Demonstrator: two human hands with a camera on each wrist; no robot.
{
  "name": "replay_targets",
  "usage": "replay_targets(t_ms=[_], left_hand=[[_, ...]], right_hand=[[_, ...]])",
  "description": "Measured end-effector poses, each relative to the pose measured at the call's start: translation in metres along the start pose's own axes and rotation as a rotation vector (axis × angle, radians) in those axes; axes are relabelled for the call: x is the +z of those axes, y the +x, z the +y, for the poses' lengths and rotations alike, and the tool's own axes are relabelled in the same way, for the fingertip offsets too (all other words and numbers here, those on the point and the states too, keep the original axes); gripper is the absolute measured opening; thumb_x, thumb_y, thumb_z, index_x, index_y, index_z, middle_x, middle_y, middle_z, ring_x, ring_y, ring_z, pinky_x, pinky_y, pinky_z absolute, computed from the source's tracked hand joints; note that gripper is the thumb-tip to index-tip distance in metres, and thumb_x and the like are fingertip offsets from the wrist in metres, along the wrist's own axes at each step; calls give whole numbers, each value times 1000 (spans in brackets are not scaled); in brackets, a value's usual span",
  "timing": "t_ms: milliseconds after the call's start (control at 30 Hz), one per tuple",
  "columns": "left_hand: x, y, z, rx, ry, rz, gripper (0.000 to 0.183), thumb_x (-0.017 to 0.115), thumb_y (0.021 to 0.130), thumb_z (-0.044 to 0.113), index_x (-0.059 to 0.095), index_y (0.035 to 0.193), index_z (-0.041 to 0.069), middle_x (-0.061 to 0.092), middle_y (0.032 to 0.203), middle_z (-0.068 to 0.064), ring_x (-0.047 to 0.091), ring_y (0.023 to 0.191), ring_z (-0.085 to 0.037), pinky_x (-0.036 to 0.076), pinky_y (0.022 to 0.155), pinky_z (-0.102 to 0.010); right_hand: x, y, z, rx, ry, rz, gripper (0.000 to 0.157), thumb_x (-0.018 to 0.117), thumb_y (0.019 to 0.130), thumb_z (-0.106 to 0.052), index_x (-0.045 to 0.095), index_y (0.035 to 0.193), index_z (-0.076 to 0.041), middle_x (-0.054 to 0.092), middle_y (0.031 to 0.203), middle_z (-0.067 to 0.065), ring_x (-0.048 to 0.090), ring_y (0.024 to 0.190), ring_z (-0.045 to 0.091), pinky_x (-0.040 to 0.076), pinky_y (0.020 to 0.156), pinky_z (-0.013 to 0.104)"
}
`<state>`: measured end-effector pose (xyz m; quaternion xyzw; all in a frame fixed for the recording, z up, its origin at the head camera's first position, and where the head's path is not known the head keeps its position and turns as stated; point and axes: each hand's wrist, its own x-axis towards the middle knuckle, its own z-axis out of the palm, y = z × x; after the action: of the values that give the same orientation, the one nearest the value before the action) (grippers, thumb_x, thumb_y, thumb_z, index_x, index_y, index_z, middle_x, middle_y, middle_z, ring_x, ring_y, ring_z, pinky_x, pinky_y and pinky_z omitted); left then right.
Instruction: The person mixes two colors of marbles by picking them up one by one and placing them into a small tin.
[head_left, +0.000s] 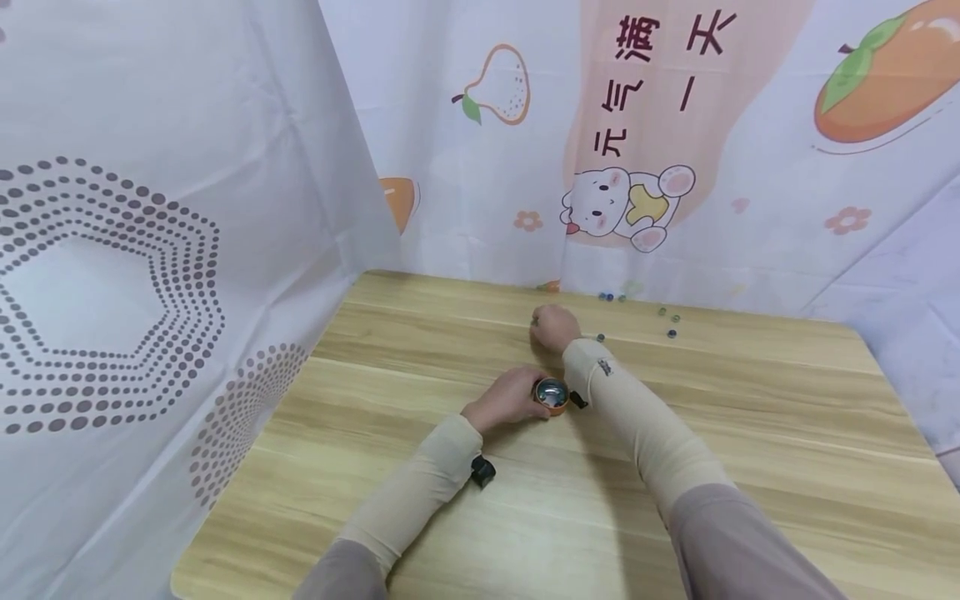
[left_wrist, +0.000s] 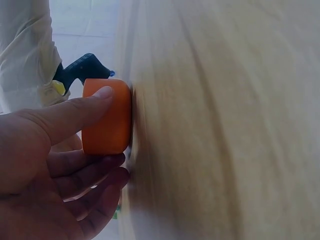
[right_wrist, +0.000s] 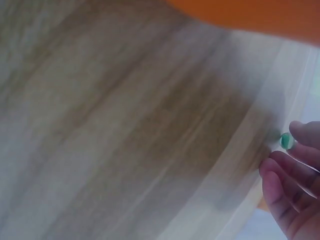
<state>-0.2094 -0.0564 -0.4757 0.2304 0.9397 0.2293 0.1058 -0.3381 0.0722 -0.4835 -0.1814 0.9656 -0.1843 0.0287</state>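
A small round orange bowl sits on the table, with glassy, shiny contents showing inside it in the head view. My left hand grips its side; in the left wrist view the thumb presses the orange wall and the fingers curl underneath. Beyond the bowl, my right hand is low over the wooden table. Between its thumb and index finger it pinches a green-and-clear glass marble, close to the tabletop. One dark marble lies just right of this hand.
Several more marbles lie toward the back edge of the wooden table, including a blue marble, a green marble and a dark blue marble. A printed curtain hangs right behind the table, another at its left.
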Motion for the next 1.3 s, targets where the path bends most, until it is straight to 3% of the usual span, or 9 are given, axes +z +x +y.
replay_targets(t_ms=[300, 533, 667, 800, 1000, 1200, 1300], left_hand=[[1, 1, 0, -7, -8, 4, 49, 83, 77, 29, 65, 117, 8, 70, 109, -2, 64, 100, -16, 50, 89, -29], [4, 4, 2, -20, -28, 3, 54, 84, 76, 28, 64, 121, 7, 69, 113, -4, 63, 104, -18, 49, 94, -30], [5, 4, 5, -13, -35, -2, 53, 83, 77, 28, 63, 122, 7, 69, 114, -4, 63, 105, -19, 49, 94, -31], [6, 4, 8, -3, -24, -1, 52, 83, 77, 28, 64, 120, 7, 70, 112, -4, 64, 103, -18, 49, 93, -31], [6, 5, 9, -3, -28, -1, 51, 83, 77, 29, 64, 119, 6, 69, 111, -4, 64, 103, -19, 49, 91, -32], [8, 6, 8, -2, -31, -1, 51, 83, 77, 29, 64, 119, 7, 69, 111, -3, 64, 102, -18, 50, 91, -31], [9, 6, 8, -5, -32, 0, 51, 84, 77, 29, 64, 119, 8, 69, 111, -3, 64, 102, -17, 50, 90, -31]], right_hand=[[-5, 2, 6, -5, -20, -37, 20, 61, 88, -15, 72, 97, -2, 73, 99, 16, 68, 88, 31, 55, 81, 43], [-18, -2, 19, 52, -11, -70, 19, 57, 87, -12, 73, 93, -2, 73, 95, 14, 67, 85, 30, 55, 78, 43], [-26, -6, 21, 79, 4, -86, 20, 56, 89, -12, 72, 97, -2, 72, 101, 14, 67, 91, 30, 54, 83, 44], [-39, -10, 18, 36, -27, -74, 22, 58, 92, -15, 71, 103, -1, 71, 107, 16, 66, 98, 31, 53, 86, 44], [-68, -11, 3, -99, -116, -27, 14, 61, 88, -10, 72, 85, -1, 71, 82, 12, 59, 71, 23, 51, 67, 38], [-88, -16, -5, -102, -83, -69, 20, 62, 92, -15, 73, 102, -2, 73, 107, 15, 67, 87, 26, 54, 80, 40], [-88, -24, -8, -140, -40, -83, 17, 64, 92, -16, 74, 96, -3, 73, 102, 13, 66, 84, 25, 54, 77, 40]])
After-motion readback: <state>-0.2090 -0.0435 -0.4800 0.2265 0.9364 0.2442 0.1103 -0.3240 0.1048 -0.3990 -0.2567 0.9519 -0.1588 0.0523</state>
